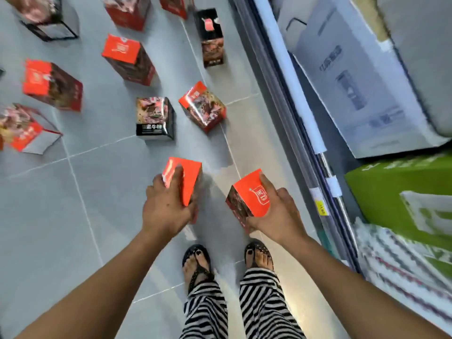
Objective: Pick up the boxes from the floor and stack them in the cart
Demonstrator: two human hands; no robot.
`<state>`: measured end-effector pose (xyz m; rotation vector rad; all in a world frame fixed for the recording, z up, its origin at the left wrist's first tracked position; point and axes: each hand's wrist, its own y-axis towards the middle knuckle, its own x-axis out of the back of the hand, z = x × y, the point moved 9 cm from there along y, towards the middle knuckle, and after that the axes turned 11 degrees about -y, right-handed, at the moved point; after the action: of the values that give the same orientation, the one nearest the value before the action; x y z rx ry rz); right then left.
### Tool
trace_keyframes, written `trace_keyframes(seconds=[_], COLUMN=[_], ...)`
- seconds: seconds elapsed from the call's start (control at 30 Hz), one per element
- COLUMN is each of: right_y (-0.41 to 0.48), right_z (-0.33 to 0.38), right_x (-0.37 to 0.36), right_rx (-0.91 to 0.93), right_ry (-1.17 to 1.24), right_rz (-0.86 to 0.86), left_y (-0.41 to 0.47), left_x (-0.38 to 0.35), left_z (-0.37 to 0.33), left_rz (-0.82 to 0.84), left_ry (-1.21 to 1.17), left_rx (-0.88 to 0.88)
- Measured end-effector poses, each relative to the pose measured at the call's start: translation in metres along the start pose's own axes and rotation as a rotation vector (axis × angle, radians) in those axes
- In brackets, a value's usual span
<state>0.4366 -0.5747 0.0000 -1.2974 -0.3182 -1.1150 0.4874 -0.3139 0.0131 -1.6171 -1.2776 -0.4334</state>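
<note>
My left hand point(166, 206) grips an orange-red box point(187, 177) from above, fingers curled over its top face. My right hand point(278, 211) holds a second orange-red box point(249, 196) with a dark printed side, thumb under it and fingers along its right edge. Both boxes are above the grey tiled floor point(97, 192), just ahead of my feet. Several more red and black boxes lie scattered on the floor ahead, the nearest being a black one point(155, 118) and a tilted red one point(203, 106). No cart is recognisable in view.
A shelf unit with a metal rail point(305, 118) runs along the right, holding a large white carton point(362, 77) and a green carton point(401, 192). My sandalled feet point(198, 263) stand at the bottom centre. An opened box point(27, 128) lies at far left.
</note>
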Motion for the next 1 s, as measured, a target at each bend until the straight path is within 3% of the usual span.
trace_keyframes(seconds=[0.2, 0.5, 0.7, 1.0], right_y=[-0.056, -0.184, -0.309, -0.562], right_z=[0.136, 0.24, 0.274, 0.295], right_x=[0.074, 0.13, 0.081, -0.005], right_rx=[0.399, 0.661, 0.944, 1.468], right_ry=[-0.183, -0.26, -0.529, -0.776], right_rz=[0.029, 0.08, 0.215, 0.45], left_y=[-0.115, -0.339, -0.526, -0.842], left_x=[0.141, 0.273, 0.278, 0.192], left_z=[0.017, 0.025, 0.033, 0.015], left_rz=[-0.083, -0.54, -0.713, -1.015], left_ry=[0.037, -0.127, -0.194, -0.323], left_rx=[0.103, 0.3, 0.469, 0.943])
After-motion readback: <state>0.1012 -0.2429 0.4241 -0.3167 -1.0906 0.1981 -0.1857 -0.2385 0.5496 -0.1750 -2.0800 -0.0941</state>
